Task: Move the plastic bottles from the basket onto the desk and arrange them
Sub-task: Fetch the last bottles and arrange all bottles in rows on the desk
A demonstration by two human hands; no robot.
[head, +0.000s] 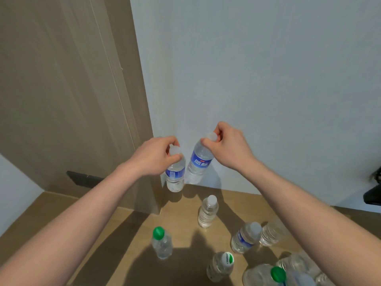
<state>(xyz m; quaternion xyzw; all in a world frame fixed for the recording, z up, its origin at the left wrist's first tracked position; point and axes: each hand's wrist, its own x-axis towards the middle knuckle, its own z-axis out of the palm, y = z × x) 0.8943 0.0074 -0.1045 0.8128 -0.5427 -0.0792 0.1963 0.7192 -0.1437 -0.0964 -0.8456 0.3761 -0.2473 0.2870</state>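
Hands raised above wooden desk [185, 205], each pinching one clear plastic bottle by its neck. Left hand [153, 155]: fingers and thumb curled round the white cap and neck of left blue-label bottle [175, 174], hanging nearly upright, clear of the desk. Right hand [226, 145]: fingertips pinching the white cap of right blue-label bottle [199, 164], tilted with its base toward the left bottle; the two bottles just beside each other, contact not determinable. Contents of both: transparent, liquid level not discernible.

On the desk below, standing upright: unlabelled white-cap bottle [207, 211] nearest the held pair; green-cap bottle [161, 242] to the left; blue-label white-cap bottle [245, 237] to the right, with a further clear bottle [272, 234] just beside it, partly hidden by the right forearm; bottle with green-and-white cap [220, 265] nearer the viewer. Cluster of clear bottles [292, 269] at lower right, one with a green cap, cut by the frame edge.

Background: pale wall [268, 79], wood-grain door [61, 89].
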